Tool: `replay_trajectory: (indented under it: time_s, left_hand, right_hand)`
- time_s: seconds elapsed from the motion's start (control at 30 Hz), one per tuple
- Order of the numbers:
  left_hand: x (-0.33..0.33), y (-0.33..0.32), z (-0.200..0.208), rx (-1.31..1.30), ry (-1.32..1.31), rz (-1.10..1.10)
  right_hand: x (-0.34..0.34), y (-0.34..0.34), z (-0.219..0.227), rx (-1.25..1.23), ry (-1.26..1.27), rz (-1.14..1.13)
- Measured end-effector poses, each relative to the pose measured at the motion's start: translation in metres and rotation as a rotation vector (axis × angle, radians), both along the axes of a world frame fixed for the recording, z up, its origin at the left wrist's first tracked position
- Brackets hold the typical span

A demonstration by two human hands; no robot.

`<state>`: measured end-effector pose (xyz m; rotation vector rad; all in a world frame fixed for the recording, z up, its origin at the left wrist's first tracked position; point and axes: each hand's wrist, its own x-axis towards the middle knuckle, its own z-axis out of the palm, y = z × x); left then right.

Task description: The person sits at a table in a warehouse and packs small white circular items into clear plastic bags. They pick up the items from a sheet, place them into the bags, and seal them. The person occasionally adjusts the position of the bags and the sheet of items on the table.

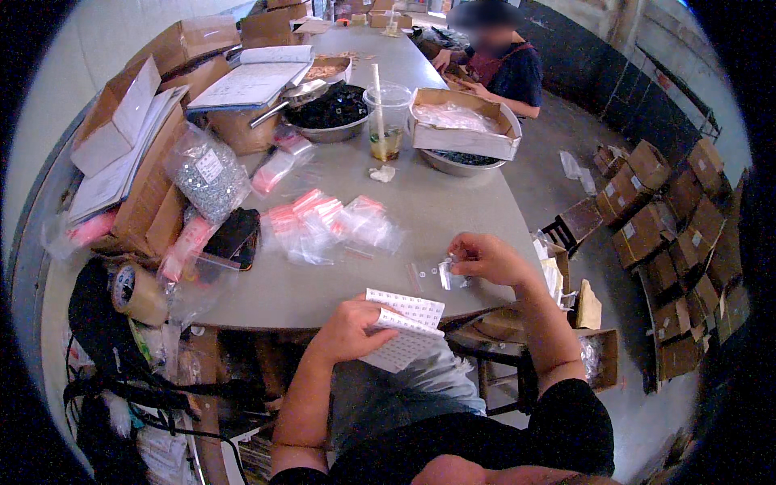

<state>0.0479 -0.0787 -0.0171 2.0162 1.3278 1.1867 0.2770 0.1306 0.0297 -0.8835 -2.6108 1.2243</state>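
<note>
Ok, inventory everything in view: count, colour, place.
Table: one, grey, centre
Cup: one, clear, far centre
Bowls: two, silver, flanking cup
Carton: one, white, on right bowl
Flat bags: many, clear and red, centre
Bag of grey parts: one, clear, left
Tape roll: one, tan, lower left
Cardboard boxes: many, brown, both sides
Person: one, dark top, upper right
Label sheets: count unclear, white, in left hand
Small bag: one, clear, at right hand
Left hand: one, bare, near centre
Right hand: one, bare, right

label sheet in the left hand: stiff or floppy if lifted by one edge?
Likely floppy: the label sheet bends over near the left hand, so a free edge may droop. Probably light too, since it looks paper-thin.
</note>
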Motion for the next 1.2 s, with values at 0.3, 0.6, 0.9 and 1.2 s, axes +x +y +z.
replay_trajectory:
  time_s: [0.3, 0.6, 0.9, 1.2]
  left_hand:
    - [-0.003, 0.001, -0.005, 0.024, 0.037, 0.028]
    - [-0.001, -0.001, -0.003, 0.084, -0.011, 0.127]
    - [0.004, 0.003, 0.005, 0.070, -0.114, 0.229]
    - [0.007, 0.001, -0.002, 0.001, -0.125, 0.339]
  right_hand:
    - [-0.037, 0.008, -0.018, 0.462, 0.040, 0.366]
    - [-0.084, 0.132, 0.081, 0.763, 0.513, -0.569]
    - [-0.086, 0.133, 0.054, 1.120, 0.394, -0.481]
    - [-0.058, -0.068, 0.011, 0.135, 0.213, 0.292]
